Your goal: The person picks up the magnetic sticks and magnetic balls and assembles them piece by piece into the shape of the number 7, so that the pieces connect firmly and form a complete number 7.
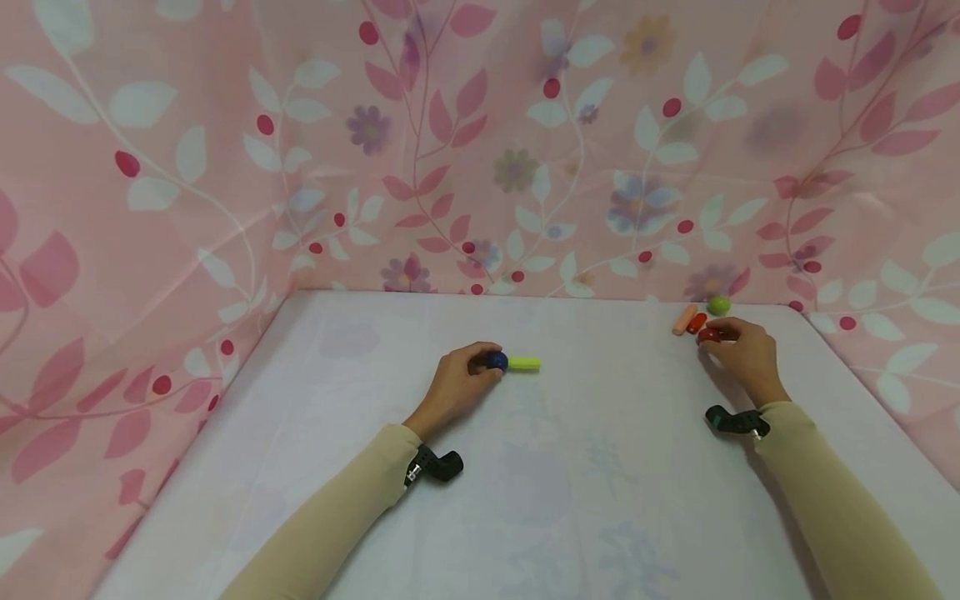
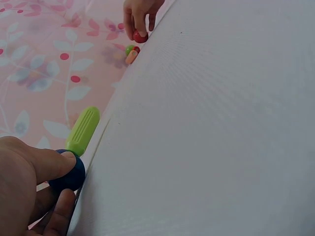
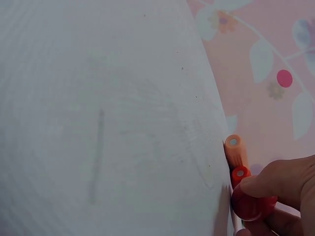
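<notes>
My left hand [image 1: 461,379] pinches a dark blue ball [image 2: 74,177] between thumb and fingers at the middle of the table. A ridged yellow-green rod [image 1: 524,364] points right from the ball, its near end touching it. At the back right, my right hand [image 1: 746,354] holds a glossy red ball [image 3: 247,205] between thumb and fingers. Just beside that ball lie a red rod [image 1: 697,322] and a peach rod [image 1: 684,320]; in the right wrist view each shows a small silvery disc in its end. A green ball [image 1: 719,305] sits behind the right hand.
The table [image 1: 585,467] wears a white cloth with a faint floral pattern. Its back edge meets a pink flowered curtain [image 1: 450,167], which also hangs at both sides. Dark camera mounts [image 1: 442,464] sit at the wrists.
</notes>
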### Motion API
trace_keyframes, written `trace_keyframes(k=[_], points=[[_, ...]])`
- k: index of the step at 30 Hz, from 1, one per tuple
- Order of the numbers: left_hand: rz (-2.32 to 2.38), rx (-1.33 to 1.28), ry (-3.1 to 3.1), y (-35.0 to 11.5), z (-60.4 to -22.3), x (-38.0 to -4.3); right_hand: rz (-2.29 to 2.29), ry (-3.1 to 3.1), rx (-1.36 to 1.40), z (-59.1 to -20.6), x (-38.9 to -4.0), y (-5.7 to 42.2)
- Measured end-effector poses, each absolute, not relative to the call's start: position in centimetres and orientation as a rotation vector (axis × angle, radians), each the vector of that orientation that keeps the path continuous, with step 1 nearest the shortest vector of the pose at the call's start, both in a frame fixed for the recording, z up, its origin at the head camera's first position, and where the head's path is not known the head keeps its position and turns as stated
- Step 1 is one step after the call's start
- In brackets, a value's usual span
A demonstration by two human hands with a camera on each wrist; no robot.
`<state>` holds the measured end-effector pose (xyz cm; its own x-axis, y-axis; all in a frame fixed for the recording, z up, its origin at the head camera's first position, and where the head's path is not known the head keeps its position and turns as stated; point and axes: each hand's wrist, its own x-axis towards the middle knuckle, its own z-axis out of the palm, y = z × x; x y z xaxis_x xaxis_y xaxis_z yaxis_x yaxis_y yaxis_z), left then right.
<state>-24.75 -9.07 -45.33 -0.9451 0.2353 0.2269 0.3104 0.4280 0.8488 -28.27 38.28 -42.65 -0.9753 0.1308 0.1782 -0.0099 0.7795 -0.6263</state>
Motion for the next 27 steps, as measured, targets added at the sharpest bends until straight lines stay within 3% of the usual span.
trace_keyframes(k=[27], points=[[-1.566, -0.526, -2.577, -9.18, -45.3, -24.79, 1.047, -2.74, -0.2, -43.03, -27.66, 38.43]])
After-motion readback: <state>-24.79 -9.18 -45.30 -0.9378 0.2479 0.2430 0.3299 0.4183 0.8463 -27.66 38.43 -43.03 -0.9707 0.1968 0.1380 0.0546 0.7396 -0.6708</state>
